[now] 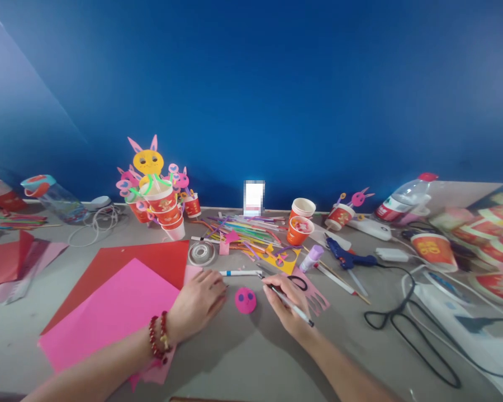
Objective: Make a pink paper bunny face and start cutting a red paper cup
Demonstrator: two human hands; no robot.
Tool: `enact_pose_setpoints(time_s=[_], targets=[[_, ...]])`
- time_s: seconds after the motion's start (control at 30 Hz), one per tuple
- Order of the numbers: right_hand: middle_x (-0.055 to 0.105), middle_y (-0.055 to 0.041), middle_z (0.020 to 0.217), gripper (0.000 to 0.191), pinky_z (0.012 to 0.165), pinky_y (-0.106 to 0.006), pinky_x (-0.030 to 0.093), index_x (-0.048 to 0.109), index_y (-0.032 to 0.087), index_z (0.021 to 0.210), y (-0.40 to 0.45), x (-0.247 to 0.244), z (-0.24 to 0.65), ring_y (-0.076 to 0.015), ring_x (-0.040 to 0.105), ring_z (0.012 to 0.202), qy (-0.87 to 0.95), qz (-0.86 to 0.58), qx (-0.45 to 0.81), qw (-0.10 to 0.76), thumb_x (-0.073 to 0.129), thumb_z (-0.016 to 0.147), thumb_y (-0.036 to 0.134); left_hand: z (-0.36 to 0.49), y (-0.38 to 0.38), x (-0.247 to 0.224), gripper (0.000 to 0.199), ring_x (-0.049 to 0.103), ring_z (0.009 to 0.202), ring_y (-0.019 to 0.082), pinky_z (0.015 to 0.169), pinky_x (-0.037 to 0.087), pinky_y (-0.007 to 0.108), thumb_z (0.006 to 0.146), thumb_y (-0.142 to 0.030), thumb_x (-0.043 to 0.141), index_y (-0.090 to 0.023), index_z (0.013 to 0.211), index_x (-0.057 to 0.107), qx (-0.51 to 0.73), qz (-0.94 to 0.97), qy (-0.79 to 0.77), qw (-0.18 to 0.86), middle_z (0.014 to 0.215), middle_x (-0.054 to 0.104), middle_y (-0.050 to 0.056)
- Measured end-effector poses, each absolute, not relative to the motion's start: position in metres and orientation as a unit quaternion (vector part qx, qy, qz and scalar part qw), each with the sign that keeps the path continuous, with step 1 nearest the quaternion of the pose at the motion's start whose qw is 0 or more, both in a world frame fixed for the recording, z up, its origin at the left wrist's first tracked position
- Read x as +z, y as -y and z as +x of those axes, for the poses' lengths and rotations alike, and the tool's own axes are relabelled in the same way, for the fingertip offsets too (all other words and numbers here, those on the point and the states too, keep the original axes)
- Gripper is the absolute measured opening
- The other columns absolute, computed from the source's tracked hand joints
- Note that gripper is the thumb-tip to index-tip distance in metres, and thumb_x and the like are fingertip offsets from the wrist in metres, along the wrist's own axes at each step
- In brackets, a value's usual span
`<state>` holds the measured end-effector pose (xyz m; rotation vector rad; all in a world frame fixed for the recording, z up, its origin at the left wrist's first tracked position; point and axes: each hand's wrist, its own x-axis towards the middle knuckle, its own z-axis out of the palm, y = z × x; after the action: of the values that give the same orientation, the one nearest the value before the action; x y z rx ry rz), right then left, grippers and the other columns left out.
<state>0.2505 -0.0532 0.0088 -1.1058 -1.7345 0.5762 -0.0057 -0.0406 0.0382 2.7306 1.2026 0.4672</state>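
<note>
A round magenta paper face (245, 301) with two dark blue eyes and a small drawn mouth lies flat on the table between my hands. My right hand (291, 304), just right of it, is closed round a white and black pen (292, 306), its tip pointing away from me. My left hand (199, 304) rests left of the paper face, fingers curled down. A small dark bit shows at its fingertips, too small to name. Beyond the face lies a white marker with a blue band (241, 273). A roll of white tape (202, 253) sits past my left hand.
Pink paper (117, 318) and red paper (151, 257) lie at left. Decorated paper cups (161, 201), coloured sticks (251, 230) and yellow scraps (283, 259) stand farther back. To the right are a glue stick (311, 258), a blue glue gun (347, 255), black cable (402, 312) and a bottle (406, 198).
</note>
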Motion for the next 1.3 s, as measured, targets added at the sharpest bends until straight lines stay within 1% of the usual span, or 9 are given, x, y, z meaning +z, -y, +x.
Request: enact_pose_setpoints(time_s=[0.17,0.27,0.33,0.5,0.7,0.97,1.17,1.23,1.3], targets=[[0.065,-0.0031,0.076,0.016,0.056,-0.026,0.045,0.058,0.021,0.101,0.053,0.011,0.255,-0.0163,0.058,0.063,0.661,-0.437,0.364,0.49,0.047,0.092,0.026,-0.01,0.033,0.033,0.008,0.055,0.092,0.024,0.08,0.046,0.037,0.086,-0.024,0.061,-0.017,0.088,0.058,0.09,0.885,-0.455,0.031,0.095,0.059,0.006],[0.063,-0.0007,0.068,0.008,0.05,-0.023,0.04,0.055,0.02,0.089,0.053,0.011,0.251,-0.0137,0.054,0.056,0.631,-0.433,0.426,0.482,0.049,0.089,0.026,-0.007,0.034,0.027,0.005,0.055,0.092,0.024,0.08,0.045,0.037,0.085,-0.019,0.06,-0.018,0.085,0.056,0.089,0.885,-0.455,0.03,0.094,0.059,0.006],[0.062,0.0006,0.063,0.009,0.047,-0.022,0.036,0.053,0.021,0.081,0.054,0.012,0.248,-0.0116,0.049,0.051,0.618,-0.435,0.455,0.472,0.05,0.088,0.026,-0.004,0.035,0.028,0.005,0.054,0.093,0.025,0.081,0.045,0.038,0.084,-0.018,0.06,-0.018,0.086,0.055,0.104,0.89,-0.442,0.03,0.096,0.059,0.006],[0.06,0.0023,0.059,0.015,0.044,-0.021,0.031,0.051,0.021,0.076,0.055,0.013,0.243,-0.0093,0.043,0.046,0.589,-0.425,0.519,0.45,0.052,0.088,0.032,0.007,0.039,0.04,0.005,0.054,0.092,0.023,0.082,0.044,0.037,0.093,-0.022,0.051,-0.019,0.09,0.053,0.165,0.905,-0.389,0.051,0.096,0.06,0.006],[0.06,0.003,0.056,0.017,0.043,-0.02,0.03,0.051,0.021,0.076,0.056,0.009,0.242,-0.0084,0.041,0.043,0.581,-0.42,0.531,0.452,0.053,0.087,0.034,0.019,0.04,0.045,0.019,0.054,0.082,0.022,0.076,0.041,0.035,0.098,-0.03,0.045,-0.018,0.085,0.052,0.187,0.911,-0.361,0.061,0.085,0.06,0.005],[0.057,0.0032,0.056,0.021,0.043,-0.021,0.029,0.051,0.021,0.074,0.059,0.011,0.243,-0.0089,0.041,0.045,0.594,-0.42,0.494,0.476,0.052,0.089,0.036,0.024,0.041,0.046,0.023,0.054,0.082,0.021,0.074,0.041,0.032,0.1,-0.032,0.042,-0.018,0.085,0.052,0.178,0.909,-0.369,0.072,0.084,0.06,0.004],[0.057,0.0032,0.057,0.026,0.043,-0.02,0.031,0.056,0.02,0.08,0.061,0.009,0.241,-0.0093,0.042,0.045,0.589,-0.403,0.54,0.447,0.054,0.089,0.044,0.032,0.046,0.044,0.017,0.056,0.084,0.021,0.077,0.041,0.032,0.098,-0.027,0.044,-0.018,0.087,0.052,0.197,0.914,-0.345,0.088,0.088,0.062,0.005],[0.055,0.004,0.053,0.032,0.042,-0.021,0.03,0.057,0.02,0.084,0.061,0.009,0.241,-0.0099,0.042,0.043,0.569,-0.41,0.552,0.451,0.05,0.091,0.05,0.034,0.047,0.044,0.014,0.057,0.083,0.021,0.076,0.041,0.032,0.097,-0.026,0.046,-0.019,0.089,0.053,0.212,0.908,-0.347,0.101,0.087,0.063,0.005],[0.052,0.0039,0.049,0.04,0.042,-0.023,0.029,0.058,0.02,0.08,0.059,0.009,0.24,-0.011,0.041,0.042,0.563,-0.43,0.53,0.466,0.047,0.091,0.056,0.035,0.047,0.044,0.009,0.058,0.082,0.021,0.073,0.041,0.03,0.096,-0.025,0.048,-0.019,0.092,0.054,0.228,0.899,-0.351,0.126,0.087,0.064,0.005]])
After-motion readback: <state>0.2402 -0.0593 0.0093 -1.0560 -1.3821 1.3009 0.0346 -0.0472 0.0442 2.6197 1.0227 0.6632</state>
